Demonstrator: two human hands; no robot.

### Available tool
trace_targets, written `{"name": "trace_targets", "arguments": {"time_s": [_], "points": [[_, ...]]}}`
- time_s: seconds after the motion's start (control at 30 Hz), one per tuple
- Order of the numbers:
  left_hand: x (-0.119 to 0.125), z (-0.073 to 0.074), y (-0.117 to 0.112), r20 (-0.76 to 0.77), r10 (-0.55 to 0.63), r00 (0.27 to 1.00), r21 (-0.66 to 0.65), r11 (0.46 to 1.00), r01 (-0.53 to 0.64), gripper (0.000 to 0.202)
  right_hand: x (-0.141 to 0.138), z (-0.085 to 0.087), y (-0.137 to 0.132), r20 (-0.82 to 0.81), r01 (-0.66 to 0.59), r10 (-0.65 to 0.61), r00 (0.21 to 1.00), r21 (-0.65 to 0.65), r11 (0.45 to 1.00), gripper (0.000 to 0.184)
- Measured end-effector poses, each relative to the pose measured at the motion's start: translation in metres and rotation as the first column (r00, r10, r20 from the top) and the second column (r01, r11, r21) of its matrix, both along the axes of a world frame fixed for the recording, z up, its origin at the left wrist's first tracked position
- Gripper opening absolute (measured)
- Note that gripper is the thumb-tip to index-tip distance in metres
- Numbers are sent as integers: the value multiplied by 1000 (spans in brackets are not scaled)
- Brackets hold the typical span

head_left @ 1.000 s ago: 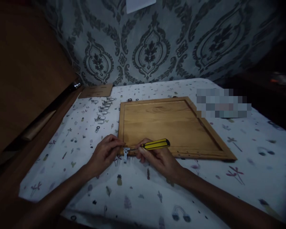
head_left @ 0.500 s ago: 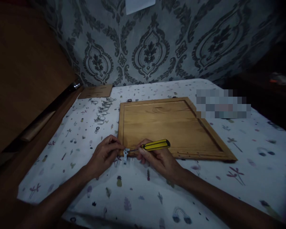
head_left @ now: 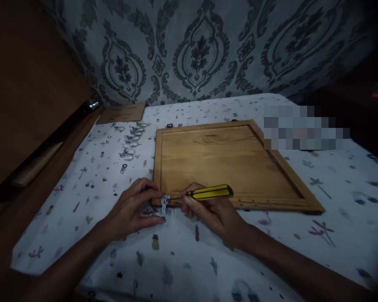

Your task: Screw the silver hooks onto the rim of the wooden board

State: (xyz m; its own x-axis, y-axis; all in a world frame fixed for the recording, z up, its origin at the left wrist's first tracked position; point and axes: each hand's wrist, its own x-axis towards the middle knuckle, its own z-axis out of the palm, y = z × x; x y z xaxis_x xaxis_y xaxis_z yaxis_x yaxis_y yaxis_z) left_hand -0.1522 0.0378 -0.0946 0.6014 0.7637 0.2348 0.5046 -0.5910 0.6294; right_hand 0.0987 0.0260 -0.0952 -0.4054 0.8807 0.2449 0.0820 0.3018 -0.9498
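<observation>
A wooden cabinet door (head_left: 208, 161) with a raised frame lies flat on the patterned cloth. At its near left corner sits a small metal cabinet hinge (head_left: 164, 204), its arm sticking out over the near edge. My left hand (head_left: 134, 205) has its index finger at the top of the hinge and its thumb at the lower end, holding it lightly. In my right hand (head_left: 212, 214) is a screwdriver (head_left: 211, 192) with a yellow and black handle. It lies almost level, its shaft pointing left at the hinge; whether the tip touches a screw cannot be made out.
Several metal hinges (head_left: 130, 140) lie in a row on the cloth (head_left: 182, 264), left of the door. Brown cardboard (head_left: 122, 113) is at the back left, against the patterned wall (head_left: 200, 50). A blurred-out object (head_left: 302, 130) lies at right. A wooden panel (head_left: 28, 84) stands along the left side.
My left thumb has moved away from the index finger, down to the lower end of the hinge. The screwdriver stays pointed at the hinge. The view has tilted slightly downward.
</observation>
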Motion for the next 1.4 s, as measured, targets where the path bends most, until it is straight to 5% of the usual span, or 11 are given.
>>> {"name": "trace_targets", "arguments": {"time_s": [0.77,0.97,1.13,1.4], "points": [[2,9,4,27,-6,1000,-71,997,7,43,4,2,1,92,12,-17,996,58,998,30],[-5,15,9,83,173,981,-69,983,-168,22,3,-5,1,91,41,-50,995,92,995,34],[-39,20,46,-5,415,910,98,906,-412,22,1,-13,1,69,30,-32,997,30,999,43],[-110,12,144,14,680,733,247,708,-662,20,2,-18,4,100,84,-89,991,52,995,51]]}}
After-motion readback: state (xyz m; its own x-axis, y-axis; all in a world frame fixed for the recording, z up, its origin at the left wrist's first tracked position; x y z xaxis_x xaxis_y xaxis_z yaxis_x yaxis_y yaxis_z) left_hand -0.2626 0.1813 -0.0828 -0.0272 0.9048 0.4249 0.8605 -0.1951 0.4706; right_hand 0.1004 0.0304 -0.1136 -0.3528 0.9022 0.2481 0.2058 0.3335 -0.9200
